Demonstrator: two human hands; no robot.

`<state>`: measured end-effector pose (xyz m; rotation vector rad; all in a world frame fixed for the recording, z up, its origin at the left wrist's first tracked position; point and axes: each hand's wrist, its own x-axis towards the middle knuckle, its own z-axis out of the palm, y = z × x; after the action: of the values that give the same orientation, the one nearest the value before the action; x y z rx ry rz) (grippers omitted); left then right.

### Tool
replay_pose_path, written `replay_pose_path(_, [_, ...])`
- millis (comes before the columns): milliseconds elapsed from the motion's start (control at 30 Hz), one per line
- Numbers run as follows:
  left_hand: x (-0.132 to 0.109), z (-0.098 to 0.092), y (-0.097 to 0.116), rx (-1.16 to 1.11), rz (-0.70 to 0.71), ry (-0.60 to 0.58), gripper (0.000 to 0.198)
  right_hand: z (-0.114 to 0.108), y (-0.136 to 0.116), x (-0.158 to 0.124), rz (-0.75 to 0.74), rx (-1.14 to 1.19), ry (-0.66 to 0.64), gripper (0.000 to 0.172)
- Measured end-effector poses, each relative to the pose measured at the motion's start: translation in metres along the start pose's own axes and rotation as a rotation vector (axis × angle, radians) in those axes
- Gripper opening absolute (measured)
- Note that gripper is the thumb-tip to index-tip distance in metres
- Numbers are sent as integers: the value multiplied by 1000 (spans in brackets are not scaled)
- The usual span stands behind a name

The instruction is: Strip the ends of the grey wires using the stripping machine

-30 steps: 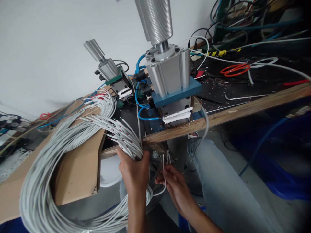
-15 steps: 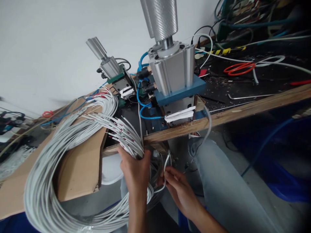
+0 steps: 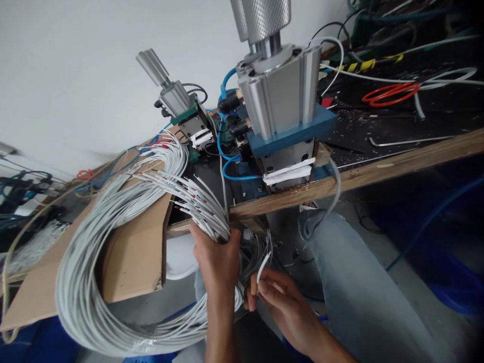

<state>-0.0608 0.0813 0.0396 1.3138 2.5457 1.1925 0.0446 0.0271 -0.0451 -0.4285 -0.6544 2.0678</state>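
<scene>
My left hand (image 3: 218, 262) is closed round a thick bundle of white wires (image 3: 113, 217), gripping it just below the bench's wooden edge (image 3: 378, 174). The bundle's stripped ends fan out up and to the left of my fist, and its long loop hangs over a cardboard box (image 3: 128, 252). Beside it, my right hand (image 3: 282, 302) pinches a single white wire (image 3: 263, 265) between thumb and fingers, its end pointing up. Above both hands stands a pneumatic press (image 3: 282, 96) with a silver cylinder on a blue plate.
A smaller pneumatic unit (image 3: 181, 111) sits behind the press, with blue air hoses (image 3: 227, 166) between them. Red (image 3: 389, 93), white and black cables litter the dark benchtop at right. My knee in grey jeans (image 3: 348, 272) is under the bench. A white wall is behind.
The view has shifted, so everything sits further right. My right hand has dropped slightly and drawn one wire out from the loose ends; my left hand keeps its grip on the bundle.
</scene>
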Motion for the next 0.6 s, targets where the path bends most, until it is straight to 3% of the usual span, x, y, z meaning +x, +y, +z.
replay_pose_path(367, [-1, 2, -1, -4, 0, 11, 41, -1, 4, -1, -8, -42, -2, 31])
replay_pose_path(600, [0, 0, -2, -49, 9, -10, 41, 1, 3, 15, -150, -272, 274, 32])
